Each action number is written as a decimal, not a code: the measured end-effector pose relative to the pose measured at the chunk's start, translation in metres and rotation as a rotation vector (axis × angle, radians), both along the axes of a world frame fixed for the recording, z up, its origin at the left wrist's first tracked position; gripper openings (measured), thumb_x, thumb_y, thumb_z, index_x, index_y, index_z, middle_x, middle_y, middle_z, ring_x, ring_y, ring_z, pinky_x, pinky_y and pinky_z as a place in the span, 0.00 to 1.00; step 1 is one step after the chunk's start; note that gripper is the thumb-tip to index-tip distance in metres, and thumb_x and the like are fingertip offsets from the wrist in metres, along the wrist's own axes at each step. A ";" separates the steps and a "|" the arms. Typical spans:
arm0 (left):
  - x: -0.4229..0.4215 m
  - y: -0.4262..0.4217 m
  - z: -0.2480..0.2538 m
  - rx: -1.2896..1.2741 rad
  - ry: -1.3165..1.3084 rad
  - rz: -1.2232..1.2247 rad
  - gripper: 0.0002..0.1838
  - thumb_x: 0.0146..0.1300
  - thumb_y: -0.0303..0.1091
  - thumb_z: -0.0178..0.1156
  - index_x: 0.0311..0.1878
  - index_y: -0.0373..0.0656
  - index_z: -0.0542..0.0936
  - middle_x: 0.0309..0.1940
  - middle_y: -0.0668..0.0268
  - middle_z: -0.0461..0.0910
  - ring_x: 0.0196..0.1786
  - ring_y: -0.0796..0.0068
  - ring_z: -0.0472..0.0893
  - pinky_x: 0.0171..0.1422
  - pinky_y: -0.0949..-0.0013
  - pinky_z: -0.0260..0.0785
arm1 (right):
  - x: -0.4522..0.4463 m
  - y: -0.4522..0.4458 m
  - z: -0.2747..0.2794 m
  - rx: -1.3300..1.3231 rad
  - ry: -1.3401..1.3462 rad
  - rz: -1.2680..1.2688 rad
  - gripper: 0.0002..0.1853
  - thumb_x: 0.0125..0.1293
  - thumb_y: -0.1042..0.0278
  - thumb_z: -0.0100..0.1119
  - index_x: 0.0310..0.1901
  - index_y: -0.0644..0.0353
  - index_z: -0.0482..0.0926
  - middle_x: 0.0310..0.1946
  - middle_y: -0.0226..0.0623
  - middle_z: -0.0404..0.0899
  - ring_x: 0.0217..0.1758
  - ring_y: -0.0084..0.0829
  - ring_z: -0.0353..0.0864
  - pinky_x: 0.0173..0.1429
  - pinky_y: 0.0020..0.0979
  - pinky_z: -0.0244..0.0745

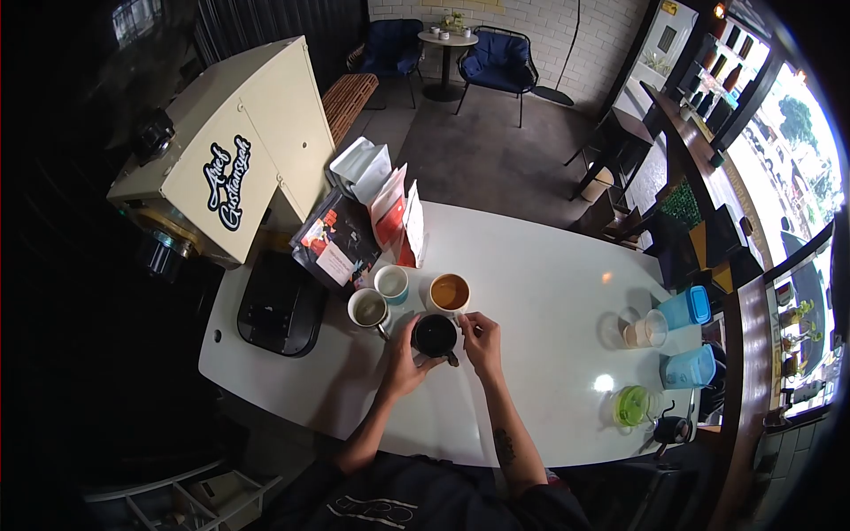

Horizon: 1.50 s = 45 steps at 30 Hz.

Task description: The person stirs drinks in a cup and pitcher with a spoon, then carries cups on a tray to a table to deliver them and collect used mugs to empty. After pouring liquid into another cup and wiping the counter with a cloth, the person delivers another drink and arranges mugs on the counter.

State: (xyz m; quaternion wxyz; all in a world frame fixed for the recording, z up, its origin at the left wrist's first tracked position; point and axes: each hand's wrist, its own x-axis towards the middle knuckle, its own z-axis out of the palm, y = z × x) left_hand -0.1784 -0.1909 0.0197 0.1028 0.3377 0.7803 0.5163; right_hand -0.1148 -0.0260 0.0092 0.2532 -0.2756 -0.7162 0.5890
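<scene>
My left hand is wrapped round the left side of a black cup above the white table. At the cup's right, my right hand has its fingers pinched together; what they hold, if anything, is too small to tell. Just beyond the hands stands a cup with brown liquid in it. Two more cups stand to the left, a white one with a handle and a white and light blue one.
A cream machine with a black base stands at the left, beside upright bags and a dark printed package. Clear cups, blue containers, a green container and a black kettle are at the right.
</scene>
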 end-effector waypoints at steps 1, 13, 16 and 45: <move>-0.004 0.004 -0.001 0.028 -0.048 -0.016 0.51 0.48 0.36 0.79 0.72 0.36 0.58 0.62 0.49 0.71 0.65 0.54 0.74 0.68 0.57 0.68 | -0.003 0.004 0.005 -0.035 -0.027 0.009 0.16 0.71 0.61 0.61 0.34 0.69 0.81 0.18 0.27 0.73 0.18 0.16 0.67 0.22 0.23 0.62; -0.031 0.042 -0.018 0.151 -0.143 -0.011 0.47 0.55 0.33 0.74 0.72 0.37 0.54 0.62 0.46 0.72 0.64 0.49 0.74 0.66 0.56 0.69 | -0.040 0.052 0.010 -0.086 -0.103 0.105 0.15 0.72 0.62 0.60 0.33 0.67 0.79 0.20 0.28 0.73 0.18 0.17 0.70 0.22 0.23 0.66; -0.034 0.047 -0.031 0.170 -0.136 0.001 0.46 0.57 0.33 0.72 0.72 0.35 0.53 0.64 0.42 0.69 0.66 0.44 0.72 0.66 0.54 0.68 | -0.045 0.055 0.013 -0.086 -0.105 0.124 0.14 0.72 0.64 0.60 0.34 0.68 0.78 0.21 0.29 0.74 0.19 0.18 0.71 0.23 0.23 0.67; -0.087 -0.044 0.074 0.003 0.335 0.122 0.30 0.61 0.35 0.68 0.64 0.37 0.69 0.58 0.51 0.72 0.60 0.53 0.74 0.65 0.56 0.68 | 0.061 0.001 0.015 -0.037 -0.313 0.352 0.13 0.71 0.67 0.57 0.50 0.67 0.76 0.30 0.40 0.83 0.31 0.27 0.83 0.37 0.29 0.78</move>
